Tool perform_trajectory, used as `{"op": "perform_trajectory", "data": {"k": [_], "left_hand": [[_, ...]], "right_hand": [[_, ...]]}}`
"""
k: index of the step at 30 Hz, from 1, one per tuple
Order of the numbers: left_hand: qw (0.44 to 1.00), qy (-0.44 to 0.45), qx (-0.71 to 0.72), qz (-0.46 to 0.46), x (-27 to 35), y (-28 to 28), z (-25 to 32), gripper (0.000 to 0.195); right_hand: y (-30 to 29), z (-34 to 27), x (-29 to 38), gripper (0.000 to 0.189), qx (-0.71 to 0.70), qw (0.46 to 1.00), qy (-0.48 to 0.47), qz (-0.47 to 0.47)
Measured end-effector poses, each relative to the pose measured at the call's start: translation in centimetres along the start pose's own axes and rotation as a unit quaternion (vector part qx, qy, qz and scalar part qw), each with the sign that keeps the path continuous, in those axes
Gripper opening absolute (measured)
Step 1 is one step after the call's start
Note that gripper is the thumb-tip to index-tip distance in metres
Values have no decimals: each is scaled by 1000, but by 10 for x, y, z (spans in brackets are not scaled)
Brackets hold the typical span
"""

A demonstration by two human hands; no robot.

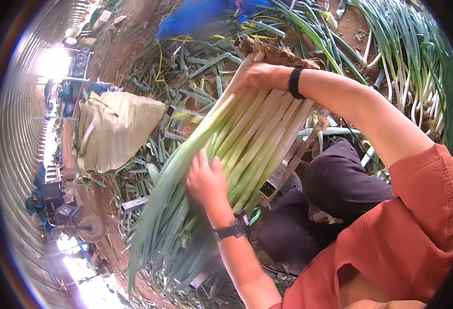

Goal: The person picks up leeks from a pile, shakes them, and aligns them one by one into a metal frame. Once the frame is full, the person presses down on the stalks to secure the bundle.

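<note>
A wide row of leeks (249, 143) lies side by side before me, roots towards the top and green leaves towards the lower left. Near the root end, my right hand (257, 77), with a black band at the wrist, grips the outer leek stalk; its fingertips are blurred. My left hand (208, 179), wearing a dark watch (228, 230), rests on the outer leaves with its fingers extended and thumb apart. Under the row, a metal frame shows its square tube ends (135, 203). Matted roots (280, 54) stick out beyond my right hand.
More leeks (415, 65) are heaped at the upper right. Cut leaves (195, 69) litter the soil, with yellow strings (160, 63) and blue material (195, 15) among them. A beige cloth (118, 129) covers something at the left. Farther off stands a wheeled vehicle (72, 216). My knees (338, 174) are close by.
</note>
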State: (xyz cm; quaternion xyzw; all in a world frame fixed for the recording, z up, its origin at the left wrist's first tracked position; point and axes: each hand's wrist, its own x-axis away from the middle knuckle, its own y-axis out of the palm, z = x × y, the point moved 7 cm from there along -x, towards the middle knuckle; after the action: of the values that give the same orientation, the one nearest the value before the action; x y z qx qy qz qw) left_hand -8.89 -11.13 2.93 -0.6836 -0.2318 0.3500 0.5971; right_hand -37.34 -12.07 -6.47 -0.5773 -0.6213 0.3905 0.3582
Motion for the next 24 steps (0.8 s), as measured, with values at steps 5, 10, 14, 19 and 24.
{"op": "perform_trajectory", "data": {"k": [5, 10, 14, 19, 24], "left_hand": [[997, -62, -1, 35, -21, -40, 4, 38], [990, 30, -133, 23, -56, -36, -29, 42], [990, -5, -106, -95, -45, -17, -35, 36], [980, -90, -74, -160, -45, -20, -48, 39], [971, -65, -62, -220, -63, -8, -46, 39]], "right_hand": [[7, -4, 14, 36, 70, 993, -49, 82], [8, -3, 6, 25, -222, 973, 47, 53], [-29, -2, 18, 14, 55, 983, -52, 169], [-30, 4, 11, 8, 38, 966, -62, 249], [9, 32, -4, 9, 46, 981, 20, 188]]}}
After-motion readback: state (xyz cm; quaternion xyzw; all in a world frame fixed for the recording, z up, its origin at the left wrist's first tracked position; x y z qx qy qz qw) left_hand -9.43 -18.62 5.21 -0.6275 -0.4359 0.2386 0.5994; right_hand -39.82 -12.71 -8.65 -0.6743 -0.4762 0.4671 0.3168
